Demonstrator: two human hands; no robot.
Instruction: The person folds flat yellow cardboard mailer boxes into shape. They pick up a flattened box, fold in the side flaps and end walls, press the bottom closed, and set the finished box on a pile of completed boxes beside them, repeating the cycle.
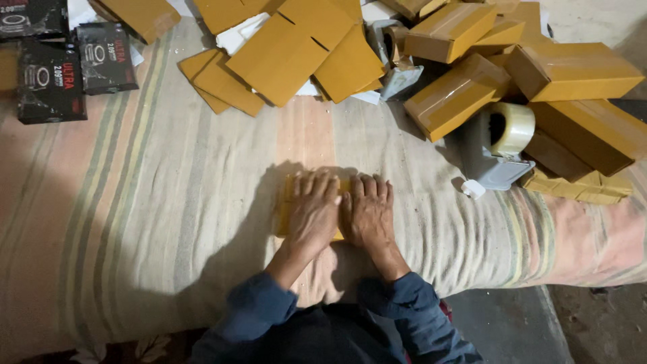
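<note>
A small yellow-brown cardboard box (pixel 286 205) lies on the striped cloth (pixel 168 202) right in front of me. My left hand (pixel 313 210) lies flat on top of it, fingers pointing away from me. My right hand (pixel 367 212) rests beside it, palm down, covering the box's right part. Both hands press on the box, so only its left edge and a strip near the fingers show. Dark blue sleeves cover both forearms.
Flat yellow cardboard blanks (pixel 290 50) lie at the back centre. Several taped boxes (pixel 573 71) are piled at the back right. A grey tape dispenser (pixel 499 145) with a clear roll stands right of my hands. Black packets (pixel 50 77) lie at the far left.
</note>
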